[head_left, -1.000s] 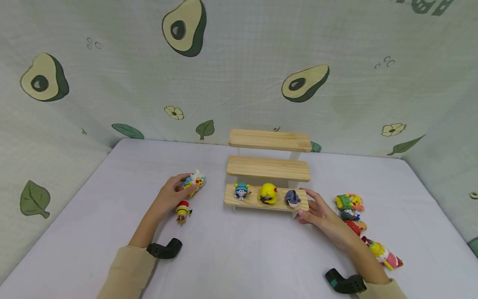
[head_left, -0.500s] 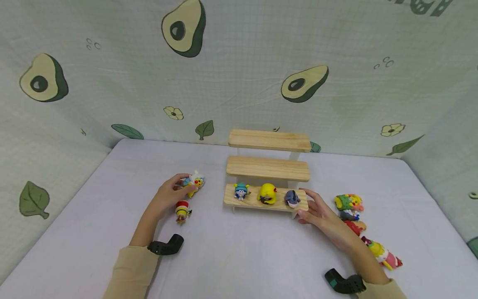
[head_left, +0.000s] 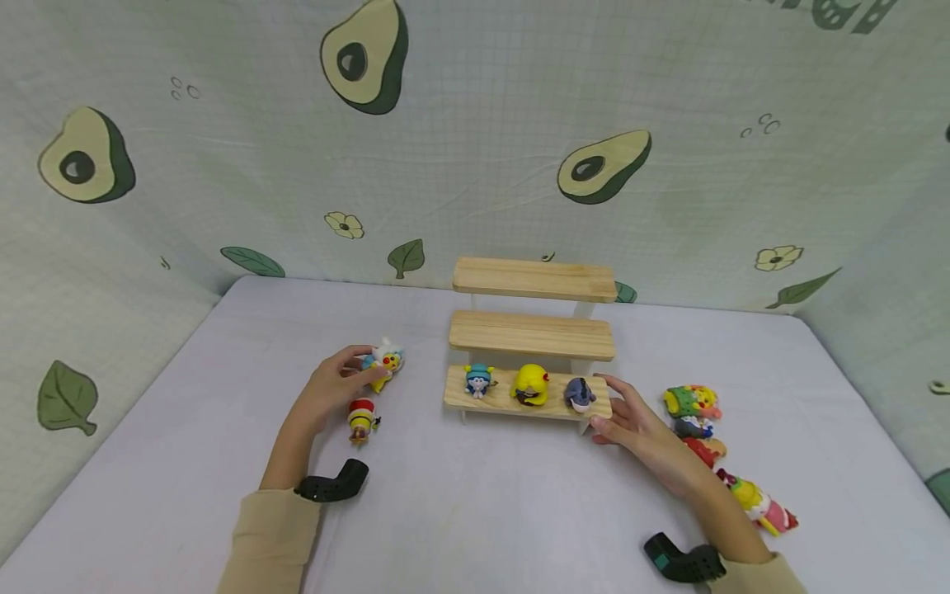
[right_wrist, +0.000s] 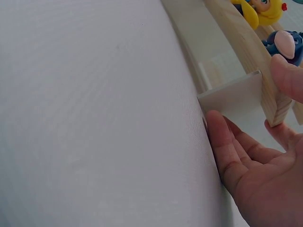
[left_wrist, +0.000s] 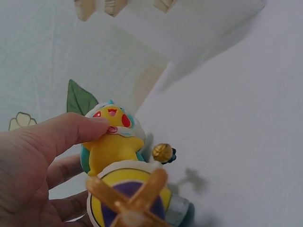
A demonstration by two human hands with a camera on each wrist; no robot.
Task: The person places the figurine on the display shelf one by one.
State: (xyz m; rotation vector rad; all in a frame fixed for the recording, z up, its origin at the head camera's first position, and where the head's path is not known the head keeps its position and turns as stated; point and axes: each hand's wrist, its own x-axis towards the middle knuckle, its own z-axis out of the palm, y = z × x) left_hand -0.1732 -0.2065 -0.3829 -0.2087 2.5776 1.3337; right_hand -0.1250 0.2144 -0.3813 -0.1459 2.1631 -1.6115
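A small yellow figurine with red cheeks and a white and blue hood (head_left: 389, 360) is between the thumb and fingers of my left hand (head_left: 330, 389). The left wrist view shows the thumb across the front of this yellow figurine (left_wrist: 112, 150). Just nearer on the table lies a figurine with a red and white cap (head_left: 361, 418). My right hand (head_left: 644, 429) holds the right end of the lowest plank of a three-tier wooden display stand (head_left: 456, 388), thumb over the plank's edge in the right wrist view. Other fingers reach beside its white support (right_wrist: 236, 92).
Three figurines stand on the lowest plank: one with a blue hat (head_left: 478, 380), a yellow one (head_left: 530, 385) and a blue-grey one (head_left: 580, 395). Several more, including a green and yellow figurine (head_left: 692, 401), lie right of the stand. An avocado-print cloth (head_left: 475, 148) hangs behind.
My left forearm has shifted slightly to the right, and the hand and yellow figurine hardly move. The right hand stays on the plank's end.
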